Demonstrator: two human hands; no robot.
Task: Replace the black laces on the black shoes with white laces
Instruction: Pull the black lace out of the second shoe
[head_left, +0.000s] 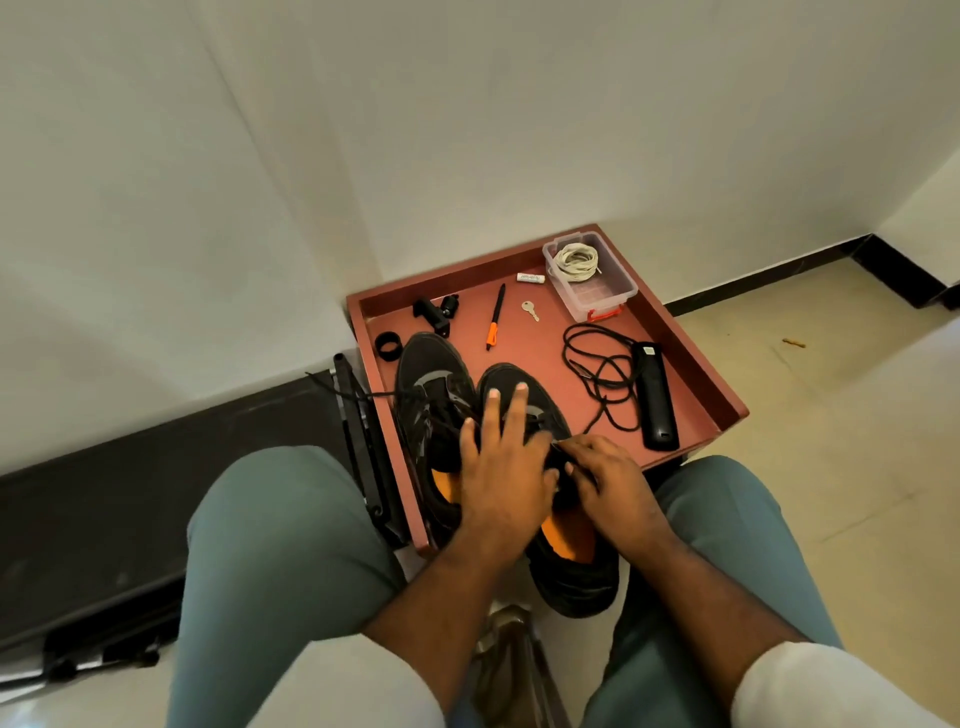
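two black shoes sit centre frame on the red tray, and the right-hand shoe is getting the attention. left hand lies flat across it, fingers straight and spread, pressing it down. right hand is curled in at the eyelets, pinching what looks like lace, though the end is hidden. one black lace already lies loose at right of the tray, so i'd judge one shoe is stripped. the left-hand shoe is still laced. white laces wait coiled in the clear box, upper right, untouched. one pen, one key.
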